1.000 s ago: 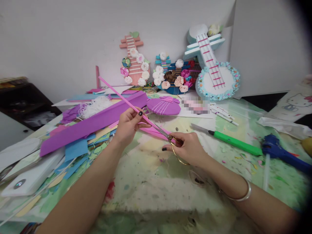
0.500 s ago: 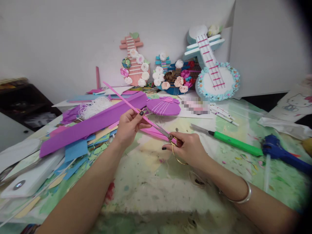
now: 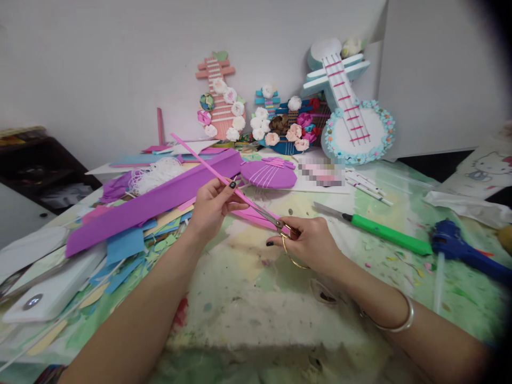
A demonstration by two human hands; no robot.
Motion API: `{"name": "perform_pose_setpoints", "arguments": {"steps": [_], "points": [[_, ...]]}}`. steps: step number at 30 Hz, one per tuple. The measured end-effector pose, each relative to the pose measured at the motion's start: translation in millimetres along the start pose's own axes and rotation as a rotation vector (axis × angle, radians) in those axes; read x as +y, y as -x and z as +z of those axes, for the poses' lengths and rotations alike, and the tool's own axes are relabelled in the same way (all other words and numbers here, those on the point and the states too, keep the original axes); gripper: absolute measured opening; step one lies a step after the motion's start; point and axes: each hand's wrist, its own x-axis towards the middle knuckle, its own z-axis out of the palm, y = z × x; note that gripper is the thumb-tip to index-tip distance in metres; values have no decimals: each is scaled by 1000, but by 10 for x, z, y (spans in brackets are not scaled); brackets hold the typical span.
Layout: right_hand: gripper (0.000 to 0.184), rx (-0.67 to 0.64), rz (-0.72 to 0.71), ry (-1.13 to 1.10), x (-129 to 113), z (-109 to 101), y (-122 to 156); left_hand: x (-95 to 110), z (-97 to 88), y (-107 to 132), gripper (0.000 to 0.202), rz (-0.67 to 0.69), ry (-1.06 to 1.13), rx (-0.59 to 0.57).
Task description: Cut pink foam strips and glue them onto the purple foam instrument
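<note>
Between the thumb and fingers of my left hand (image 3: pixel 216 208) is a long narrow pink paper strip (image 3: pixel 196 156), slanting up to the left. My right hand (image 3: pixel 312 237) grips gold-handled scissors (image 3: pixel 279 224) by their loops. The blades point toward my left hand and lie along the strip; whether they are parted is hard to make out. A wider pink piece (image 3: pixel 256 216) hangs below the blades. Just beyond my hands lies a small purple paper-covered pipa shape (image 3: pixel 269 174) with white strings. A long purple paper sheet (image 3: pixel 160 200) stretches out behind my left hand.
A green-handled knife (image 3: pixel 386 234) and a blue glue gun (image 3: pixel 452 240) lie at right. Decorated pipa models (image 3: pixel 354 128) lean against the wall. Paper scraps (image 3: pixel 126 245), white string (image 3: pixel 156 176) and a white power bank (image 3: pixel 52 290) cover the left side.
Both hands, the strip and the scissors hold nearly the same position. The view has shifted very slightly.
</note>
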Motion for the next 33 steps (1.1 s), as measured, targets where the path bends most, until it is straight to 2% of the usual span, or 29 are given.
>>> {"name": "perform_pose_setpoints", "arguments": {"steps": [33], "points": [[40, -18, 32, 12, -10, -4, 0, -11, -5, -9, 21, -2, 13, -6]]}}
